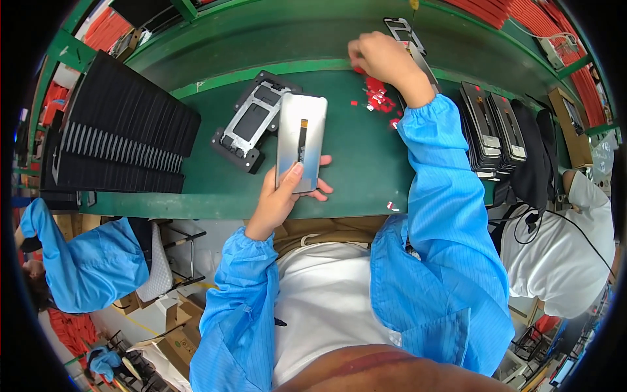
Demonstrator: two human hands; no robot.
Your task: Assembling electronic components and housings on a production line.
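Note:
My left hand [279,199] grips a silver phone back panel [307,108] by its lower end, thumb on top and fingers underneath. A dark strip with a small orange patch runs down the panel's middle. Just left of it lies a black fixture [251,163] with a grey phone-shaped frame. My right hand [382,57] is raised at the table's far side, fingers curled together. What they hold, if anything, is too small or blurred to make out. Below that hand is a pile of red and white scraps [377,97].
Black slotted trays [124,124] stand stacked at the left. Stacks of phone parts [483,130] lie at the right, beside a black cloth [539,144]. More phone parts [406,34] rest behind my right hand. Other people [98,261] sit on both sides of the green table [356,176].

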